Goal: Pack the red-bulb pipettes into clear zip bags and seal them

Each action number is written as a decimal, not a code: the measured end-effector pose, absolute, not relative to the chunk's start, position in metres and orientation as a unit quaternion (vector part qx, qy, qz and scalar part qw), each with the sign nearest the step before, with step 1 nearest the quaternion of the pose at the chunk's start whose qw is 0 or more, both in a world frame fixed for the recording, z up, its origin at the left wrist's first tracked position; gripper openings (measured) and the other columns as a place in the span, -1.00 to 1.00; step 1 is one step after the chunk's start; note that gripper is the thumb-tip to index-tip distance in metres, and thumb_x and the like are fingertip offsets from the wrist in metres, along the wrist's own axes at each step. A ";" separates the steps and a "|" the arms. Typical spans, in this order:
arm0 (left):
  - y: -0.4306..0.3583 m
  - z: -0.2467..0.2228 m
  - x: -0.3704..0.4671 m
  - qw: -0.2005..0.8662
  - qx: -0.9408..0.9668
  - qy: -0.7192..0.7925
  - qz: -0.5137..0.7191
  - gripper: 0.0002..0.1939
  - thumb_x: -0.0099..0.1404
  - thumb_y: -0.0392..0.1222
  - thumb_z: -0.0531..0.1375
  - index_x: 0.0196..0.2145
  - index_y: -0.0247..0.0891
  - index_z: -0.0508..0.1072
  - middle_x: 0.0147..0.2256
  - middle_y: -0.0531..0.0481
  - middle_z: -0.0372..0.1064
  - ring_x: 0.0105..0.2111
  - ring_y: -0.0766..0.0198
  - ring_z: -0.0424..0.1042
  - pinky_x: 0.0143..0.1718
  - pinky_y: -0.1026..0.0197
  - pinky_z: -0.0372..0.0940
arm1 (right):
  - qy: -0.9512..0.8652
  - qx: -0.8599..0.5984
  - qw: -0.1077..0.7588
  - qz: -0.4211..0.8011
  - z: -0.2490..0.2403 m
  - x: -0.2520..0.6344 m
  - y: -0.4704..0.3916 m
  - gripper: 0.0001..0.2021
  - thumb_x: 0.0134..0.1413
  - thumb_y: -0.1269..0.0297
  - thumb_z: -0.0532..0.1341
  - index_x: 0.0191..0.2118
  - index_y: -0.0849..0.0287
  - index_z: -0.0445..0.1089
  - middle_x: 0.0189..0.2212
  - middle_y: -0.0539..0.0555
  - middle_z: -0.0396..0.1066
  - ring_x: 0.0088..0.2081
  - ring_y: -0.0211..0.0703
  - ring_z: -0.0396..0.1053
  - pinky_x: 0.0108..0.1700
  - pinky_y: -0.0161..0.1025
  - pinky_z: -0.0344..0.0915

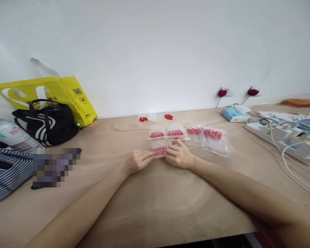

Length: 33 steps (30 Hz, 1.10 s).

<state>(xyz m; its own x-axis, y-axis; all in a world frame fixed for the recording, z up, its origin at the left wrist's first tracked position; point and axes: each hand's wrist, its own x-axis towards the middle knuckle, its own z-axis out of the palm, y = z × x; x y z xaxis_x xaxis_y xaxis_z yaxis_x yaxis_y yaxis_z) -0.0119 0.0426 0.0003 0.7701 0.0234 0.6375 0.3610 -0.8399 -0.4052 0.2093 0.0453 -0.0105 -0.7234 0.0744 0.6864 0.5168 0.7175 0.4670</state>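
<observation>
A small clear zip bag [159, 146] holding several red-tipped white sticks lies at the middle of the table. My left hand [138, 162] pinches its lower left corner. At the bag's right edge, the fingers of my right hand [179, 155] are closed on it, covering that side. Just beyond sit two similar bags, one on the left [157, 132] and one on the right [175, 131], their red ends toward me. To the right of my right hand are loose-looking bagged red-tipped sticks [195, 136] and a larger clear bag [214, 139] of them, red ends away from me.
Small red pieces [143, 119] lie in clear bags near the wall, with more red pieces [168, 117] beside them. On the left stand a yellow bag [85, 103] and a black bag [59, 120]. A tissue pack [234, 115], power strips [286, 141] and cables occupy the right.
</observation>
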 end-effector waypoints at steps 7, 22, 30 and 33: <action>0.043 0.002 -0.010 0.256 -0.907 -0.101 -0.320 -0.88 0.24 -0.39 0.05 -0.31 -0.34 0.37 -0.38 -0.05 0.48 -0.40 0.31 0.47 -0.38 0.28 0.39 | -0.866 -0.139 0.339 -0.341 -0.008 0.192 0.046 -0.81 0.08 0.44 0.03 -0.48 0.22 0.32 -0.58 -0.03 0.25 -0.44 -0.30 0.11 -0.30 -0.22 -0.03; 0.041 0.004 -0.016 0.227 -0.916 -0.120 -0.309 -0.85 0.22 -0.42 0.04 -0.29 -0.31 0.36 -0.35 -0.04 0.48 -0.38 0.30 0.46 -0.35 0.24 0.40 | -0.863 -0.164 0.297 -0.376 -0.004 0.212 0.047 -0.74 0.09 0.52 -0.03 -0.53 0.24 0.29 -0.57 0.02 0.25 -0.48 -0.28 0.10 -0.34 -0.21 -0.03; 0.038 0.006 -0.016 0.219 -0.915 -0.113 -0.321 -0.89 0.20 -0.40 0.07 -0.33 -0.30 0.37 -0.38 -0.01 0.48 -0.42 0.33 0.46 -0.36 0.27 0.40 | -0.865 -0.196 0.271 -0.374 -0.007 0.233 0.046 -0.81 0.11 0.47 0.00 -0.41 0.26 0.32 -0.55 0.03 0.26 -0.45 -0.25 0.12 -0.31 -0.19 -0.01; 0.038 0.006 -0.014 0.215 -0.914 -0.118 -0.324 -0.91 0.19 -0.39 0.10 -0.35 -0.30 0.37 -0.39 -0.01 0.47 -0.41 0.33 0.46 -0.35 0.28 0.40 | -0.865 -0.213 0.261 -0.371 -0.008 0.230 0.044 -0.78 0.12 0.48 -0.04 -0.42 0.26 0.32 -0.55 0.04 0.26 -0.45 -0.24 0.12 -0.31 -0.19 -0.01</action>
<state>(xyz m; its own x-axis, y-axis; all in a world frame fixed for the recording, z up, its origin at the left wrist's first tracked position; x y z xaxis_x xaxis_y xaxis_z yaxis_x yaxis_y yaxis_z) -0.0141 0.0384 0.0059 0.7619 0.0766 0.6432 0.3548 -0.8801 -0.3156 0.2296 0.0441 -0.0075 -0.7730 0.1744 0.6100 0.5621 0.6340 0.5311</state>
